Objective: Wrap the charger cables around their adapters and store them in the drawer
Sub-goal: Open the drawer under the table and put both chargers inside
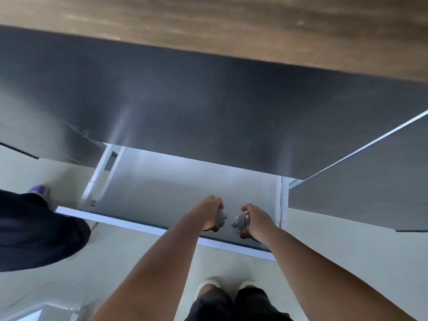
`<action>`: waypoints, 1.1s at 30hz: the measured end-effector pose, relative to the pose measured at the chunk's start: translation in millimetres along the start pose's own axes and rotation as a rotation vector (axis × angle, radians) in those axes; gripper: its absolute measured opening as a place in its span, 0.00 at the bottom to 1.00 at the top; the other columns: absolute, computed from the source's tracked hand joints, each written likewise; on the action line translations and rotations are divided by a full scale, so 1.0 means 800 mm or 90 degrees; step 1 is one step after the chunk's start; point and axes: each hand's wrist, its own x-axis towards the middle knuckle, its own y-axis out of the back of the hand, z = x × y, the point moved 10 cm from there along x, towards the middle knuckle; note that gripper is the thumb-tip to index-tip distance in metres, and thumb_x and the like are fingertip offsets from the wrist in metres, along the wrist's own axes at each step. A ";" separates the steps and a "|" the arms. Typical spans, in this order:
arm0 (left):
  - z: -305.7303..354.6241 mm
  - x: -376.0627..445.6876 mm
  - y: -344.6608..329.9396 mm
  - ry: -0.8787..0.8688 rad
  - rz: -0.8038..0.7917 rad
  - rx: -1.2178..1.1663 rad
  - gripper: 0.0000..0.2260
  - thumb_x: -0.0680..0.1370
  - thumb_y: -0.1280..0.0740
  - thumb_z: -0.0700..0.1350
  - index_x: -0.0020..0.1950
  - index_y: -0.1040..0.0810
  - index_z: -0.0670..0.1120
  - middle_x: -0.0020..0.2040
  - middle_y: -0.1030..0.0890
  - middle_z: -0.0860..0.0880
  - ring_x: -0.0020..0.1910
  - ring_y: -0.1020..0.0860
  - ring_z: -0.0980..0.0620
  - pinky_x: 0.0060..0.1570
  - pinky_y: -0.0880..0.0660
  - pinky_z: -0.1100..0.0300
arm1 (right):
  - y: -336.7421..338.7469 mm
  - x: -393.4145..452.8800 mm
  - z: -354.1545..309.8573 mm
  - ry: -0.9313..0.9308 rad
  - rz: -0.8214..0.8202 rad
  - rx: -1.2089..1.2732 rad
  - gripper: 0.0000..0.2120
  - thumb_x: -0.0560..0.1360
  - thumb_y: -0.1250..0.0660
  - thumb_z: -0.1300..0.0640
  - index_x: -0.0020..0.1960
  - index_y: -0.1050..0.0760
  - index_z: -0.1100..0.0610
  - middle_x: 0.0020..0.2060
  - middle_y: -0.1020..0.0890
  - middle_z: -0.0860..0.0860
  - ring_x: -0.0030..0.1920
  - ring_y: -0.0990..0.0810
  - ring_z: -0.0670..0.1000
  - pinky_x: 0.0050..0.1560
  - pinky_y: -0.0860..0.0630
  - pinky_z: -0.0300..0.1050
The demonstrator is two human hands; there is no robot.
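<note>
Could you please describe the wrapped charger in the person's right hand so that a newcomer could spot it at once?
Find the open white drawer under the dark countertop; two hands reach into its front right corner. The right hand grips a pale adapter wound with grey cable. Unlike the other bundle, it lies nearer the drawer's right wall.

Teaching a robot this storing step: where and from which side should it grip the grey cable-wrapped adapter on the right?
Grip the grey cable-wrapped adapter across its wound body, coming from above on the right, as the right hand does over the open white drawer. Its plug end points left toward the other bundle, so leave that end free.
</note>
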 end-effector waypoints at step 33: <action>-0.060 -0.203 -0.017 0.520 0.170 -0.935 0.06 0.79 0.38 0.39 0.44 0.23 0.42 0.49 0.22 0.46 0.47 0.19 0.45 0.57 0.22 0.51 | 0.013 -0.171 0.051 -0.270 0.118 0.261 0.08 0.72 0.38 0.60 0.36 0.25 0.54 0.35 0.21 0.53 0.40 0.23 0.57 0.40 0.27 0.43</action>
